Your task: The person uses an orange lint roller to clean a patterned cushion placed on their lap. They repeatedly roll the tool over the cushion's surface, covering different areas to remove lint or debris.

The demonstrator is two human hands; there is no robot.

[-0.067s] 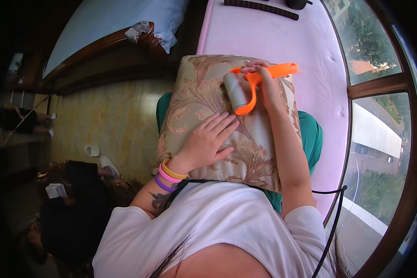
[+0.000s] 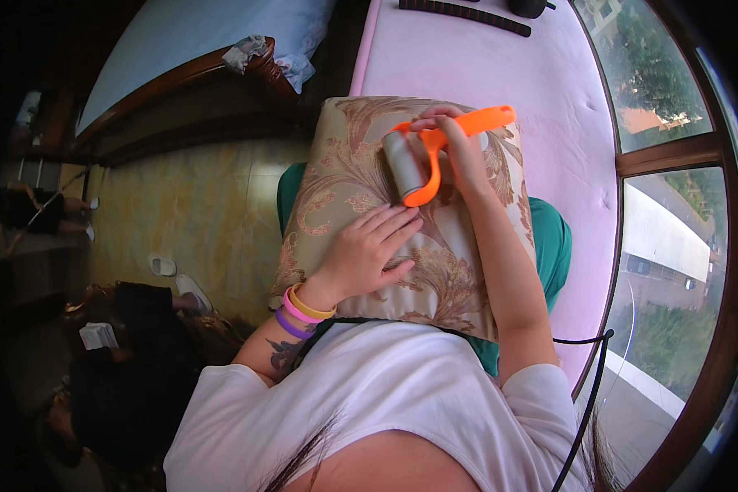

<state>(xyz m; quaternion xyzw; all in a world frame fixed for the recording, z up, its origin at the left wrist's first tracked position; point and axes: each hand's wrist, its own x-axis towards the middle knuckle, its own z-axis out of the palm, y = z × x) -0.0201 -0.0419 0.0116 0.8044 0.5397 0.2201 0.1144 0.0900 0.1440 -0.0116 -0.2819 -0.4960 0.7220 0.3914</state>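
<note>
Item one: roller [image 2: 403, 168], pale drum in an orange frame with an orange handle [image 2: 488, 120]. Location: over the upper middle of the patterned cushion [image 2: 324, 193], which lies across the lap. Drum's long axis slants from upper left to lower right; the handle leads off to the upper right, roughly crosswise to the drum. Whether the drum bears on the fabric along its whole length cannot be told.

Item two: right hand [image 2: 457, 154], closed around the handle near where it joins the frame, fingers curled over the top, the handle's free end jutting out beyond the hand to the right. From this grip the drum lies to the left, its lower end pointing back towards the wearer.

Item three: left hand [image 2: 373, 246], laid palm down on the cushion, fingers extended and close together, thumb apart, grasping nothing. Its fingertips sit just beside the drum's lower end (contact there cannot be made out). The right hand alone has hold of the roller; the left lies below and to the left of it.

Accessories: yellow, pink and purple bands [image 2: 297, 321] on the left wrist. Surroundings: pink mattress [image 2: 562, 213] to the right, bearing a dark striped rod [image 2: 466, 17] at its far end.
</note>
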